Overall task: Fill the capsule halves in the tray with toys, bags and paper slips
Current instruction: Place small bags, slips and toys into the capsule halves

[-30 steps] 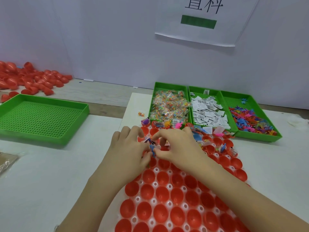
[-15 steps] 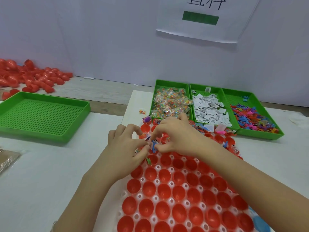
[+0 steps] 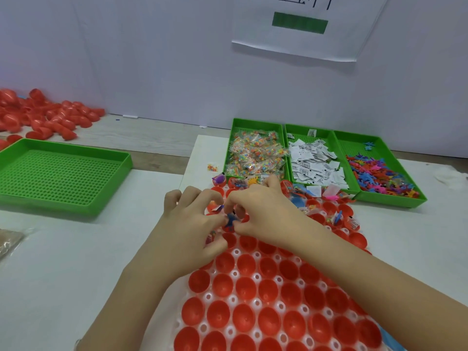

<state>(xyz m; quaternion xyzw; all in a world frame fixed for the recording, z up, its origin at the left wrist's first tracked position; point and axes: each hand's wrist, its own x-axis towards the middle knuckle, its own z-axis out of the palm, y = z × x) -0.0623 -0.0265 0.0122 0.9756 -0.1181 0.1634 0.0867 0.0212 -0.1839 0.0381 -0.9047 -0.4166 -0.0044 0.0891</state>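
A small blue toy (image 3: 231,219) sits between both hands above the capsule tray (image 3: 255,277). The left hand (image 3: 192,224) and right hand (image 3: 263,211) each pinch it, grip clamped at the fingertips.

Small assembly workshop bench, green sorting bins (image 3: 326,158) of parts, heaped red capsule halves (image 3: 48,117), white partition (image 3: 152,59)

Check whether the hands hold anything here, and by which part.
Both hands, left and right, pinch a small blue toy between their fingertips over the capsule tray; which part is gripped cannot be told.
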